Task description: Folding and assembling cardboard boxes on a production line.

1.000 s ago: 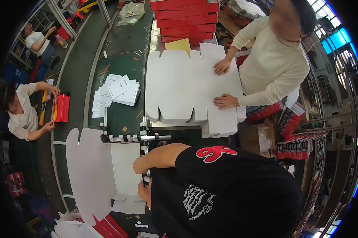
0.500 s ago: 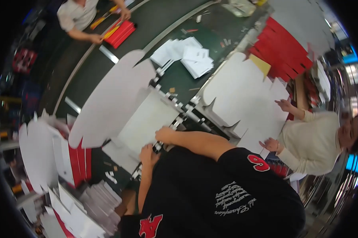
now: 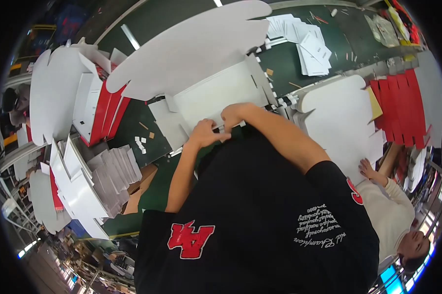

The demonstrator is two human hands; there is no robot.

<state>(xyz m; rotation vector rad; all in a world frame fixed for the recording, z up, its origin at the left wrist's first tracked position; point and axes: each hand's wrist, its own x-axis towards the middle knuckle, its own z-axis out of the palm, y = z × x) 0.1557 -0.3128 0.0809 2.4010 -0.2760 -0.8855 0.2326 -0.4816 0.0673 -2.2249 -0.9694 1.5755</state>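
Observation:
A white cardboard box [image 3: 216,90] lies open in front of me, its large rounded lid panel [image 3: 191,46] standing up behind it. Both hands are at the box's near wall, close together. My left hand [image 3: 204,133] has its fingers bent over the wall's top edge and its thumb stretched toward the right. Just to the right, my right hand [image 3: 235,114] is closed at the same edge, its fingertips partly hidden. A side flap [image 3: 163,113] sticks out at the box's left end. Black and white clip-like pieces [image 3: 267,102] line the right end.
White printed sheets [image 3: 313,51] lie on the green table beyond the box. Flat white cardboard blanks [image 3: 336,110] and red ones [image 3: 400,108] are on the right, where a co-worker's hand [image 3: 366,169] rests. Folded white pieces [image 3: 115,176] and red-sided boxes [image 3: 101,112] are stacked at left.
My view has turned, so the box now sits more level before me. Both hands stay at its near wall, the left thumb now stretched out. The co-worker with the red box has left the view.

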